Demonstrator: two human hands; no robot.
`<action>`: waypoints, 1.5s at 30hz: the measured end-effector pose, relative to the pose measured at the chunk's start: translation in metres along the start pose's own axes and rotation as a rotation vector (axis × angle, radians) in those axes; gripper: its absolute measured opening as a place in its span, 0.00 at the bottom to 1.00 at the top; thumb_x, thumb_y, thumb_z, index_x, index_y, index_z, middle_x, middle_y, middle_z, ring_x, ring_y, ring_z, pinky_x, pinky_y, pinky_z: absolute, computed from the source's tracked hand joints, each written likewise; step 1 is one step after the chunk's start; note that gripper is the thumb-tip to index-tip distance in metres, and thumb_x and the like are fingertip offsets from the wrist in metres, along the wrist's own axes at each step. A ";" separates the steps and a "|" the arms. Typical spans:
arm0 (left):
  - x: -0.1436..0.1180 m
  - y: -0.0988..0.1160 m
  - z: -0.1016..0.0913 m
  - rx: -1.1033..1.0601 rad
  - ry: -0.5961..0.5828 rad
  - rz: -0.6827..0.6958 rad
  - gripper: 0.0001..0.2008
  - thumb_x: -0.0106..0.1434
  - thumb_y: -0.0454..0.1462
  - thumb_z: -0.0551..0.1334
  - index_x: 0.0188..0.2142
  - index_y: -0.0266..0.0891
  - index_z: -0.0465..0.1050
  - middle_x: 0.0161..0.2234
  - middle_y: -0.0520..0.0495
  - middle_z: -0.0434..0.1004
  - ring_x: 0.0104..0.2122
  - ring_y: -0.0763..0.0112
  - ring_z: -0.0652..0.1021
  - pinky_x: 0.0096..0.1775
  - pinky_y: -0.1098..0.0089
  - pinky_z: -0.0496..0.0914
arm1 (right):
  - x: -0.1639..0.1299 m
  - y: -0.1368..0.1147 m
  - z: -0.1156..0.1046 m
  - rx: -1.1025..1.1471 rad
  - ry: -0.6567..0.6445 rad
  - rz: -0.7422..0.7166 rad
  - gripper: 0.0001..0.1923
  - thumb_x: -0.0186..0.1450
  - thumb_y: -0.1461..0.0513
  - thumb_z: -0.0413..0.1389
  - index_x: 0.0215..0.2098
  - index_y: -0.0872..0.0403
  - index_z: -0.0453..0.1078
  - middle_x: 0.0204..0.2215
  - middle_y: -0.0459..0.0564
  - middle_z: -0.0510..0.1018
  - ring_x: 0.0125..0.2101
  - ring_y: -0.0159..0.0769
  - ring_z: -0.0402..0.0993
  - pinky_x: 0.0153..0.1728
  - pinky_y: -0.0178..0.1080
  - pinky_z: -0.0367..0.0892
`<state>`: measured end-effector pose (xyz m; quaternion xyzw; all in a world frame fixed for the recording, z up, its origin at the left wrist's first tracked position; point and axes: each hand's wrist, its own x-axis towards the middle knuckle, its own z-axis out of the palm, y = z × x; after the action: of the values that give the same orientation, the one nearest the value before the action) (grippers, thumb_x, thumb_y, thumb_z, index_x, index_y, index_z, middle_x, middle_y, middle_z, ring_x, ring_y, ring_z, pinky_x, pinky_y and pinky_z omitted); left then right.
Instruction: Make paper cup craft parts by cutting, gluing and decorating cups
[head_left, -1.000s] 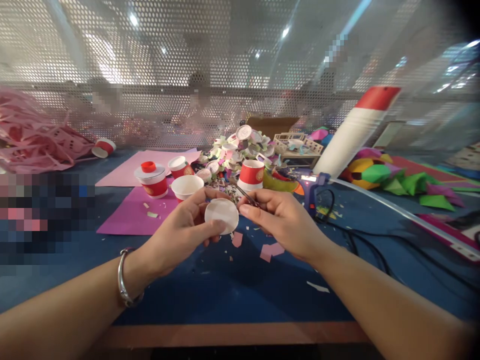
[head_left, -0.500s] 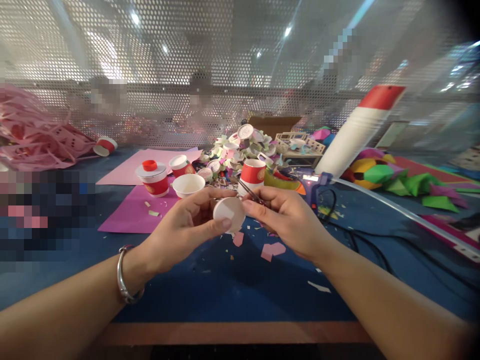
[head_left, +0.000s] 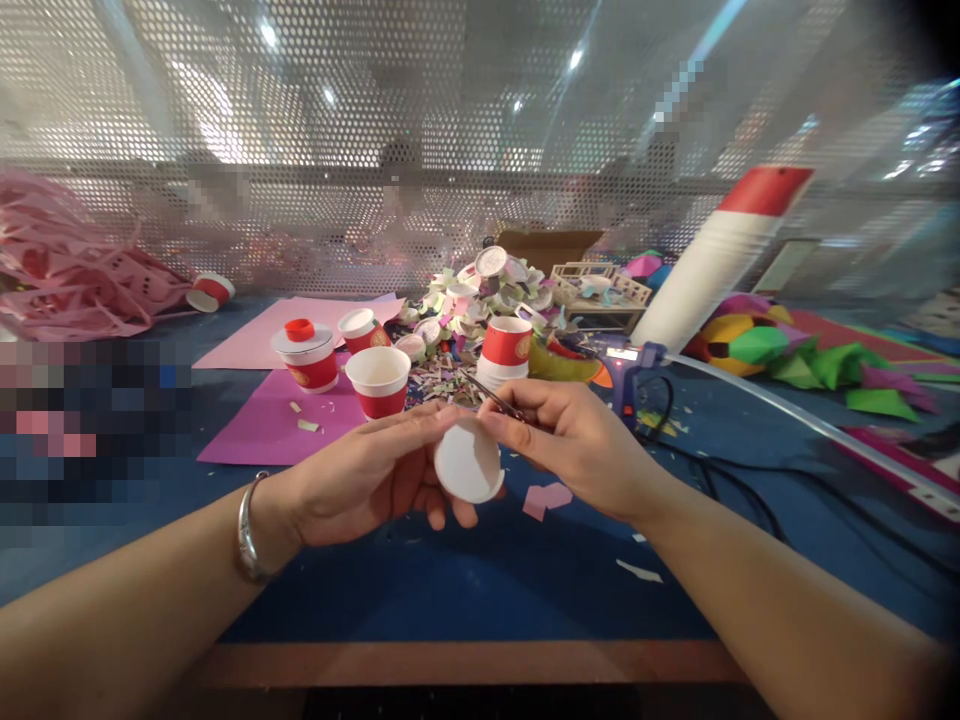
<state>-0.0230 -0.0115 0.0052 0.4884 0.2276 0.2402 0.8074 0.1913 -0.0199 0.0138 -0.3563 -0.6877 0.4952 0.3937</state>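
Note:
My left hand is closed on a round white paper disc, thumb at its upper edge and fingers behind and below it. The disc's flat face is turned towards me, with a shadow across it. My right hand grips thin dark metal scissors, blades pointing up and left. Its thumb and fingertips are at the disc's upper right edge. The handles are hidden in the hand. Just beyond the hands stand a red and white paper cup and an upside-down one.
Purple paper lies left, holding a lidded cup. Behind is a heap of cut paper pieces. A glue gun with black cables and a leaning cup stack stand right. Pink scraps lie near my hands.
The disc has moved slightly down and turned more face-on to me. My left thumb has shifted from its face to its top edge. The scissors have tipped lower, their blades closer together.

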 end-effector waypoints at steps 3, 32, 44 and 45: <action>-0.004 0.002 -0.002 -0.016 -0.036 0.008 0.16 0.70 0.45 0.63 0.50 0.37 0.72 0.41 0.41 0.80 0.33 0.70 0.81 0.31 0.76 0.74 | 0.000 -0.002 0.001 -0.015 0.015 -0.023 0.11 0.67 0.56 0.63 0.33 0.56 0.73 0.27 0.43 0.74 0.27 0.27 0.70 0.27 0.31 0.63; -0.003 -0.004 0.000 0.326 0.097 0.323 0.22 0.61 0.32 0.72 0.52 0.45 0.70 0.40 0.50 0.76 0.41 0.71 0.78 0.42 0.71 0.77 | 0.002 0.005 0.005 -0.171 0.168 -0.030 0.12 0.63 0.56 0.66 0.35 0.55 0.72 0.26 0.43 0.72 0.26 0.29 0.65 0.28 0.34 0.63; 0.000 0.003 -0.012 0.505 0.251 0.503 0.24 0.61 0.33 0.71 0.55 0.42 0.68 0.44 0.47 0.76 0.41 0.70 0.77 0.43 0.72 0.75 | -0.001 -0.003 -0.002 -0.147 0.192 -0.014 0.20 0.68 0.46 0.58 0.40 0.54 0.72 0.22 0.40 0.67 0.21 0.27 0.58 0.23 0.35 0.55; 0.000 0.004 -0.012 0.521 0.262 0.511 0.24 0.61 0.33 0.71 0.55 0.41 0.67 0.44 0.47 0.76 0.42 0.69 0.77 0.43 0.72 0.75 | -0.001 -0.002 -0.003 -0.168 0.193 -0.012 0.20 0.69 0.45 0.57 0.41 0.54 0.72 0.21 0.39 0.65 0.20 0.26 0.55 0.22 0.35 0.53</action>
<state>-0.0312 -0.0017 0.0036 0.6834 0.2533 0.4281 0.5344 0.1939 -0.0201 0.0165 -0.4297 -0.6878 0.3969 0.4299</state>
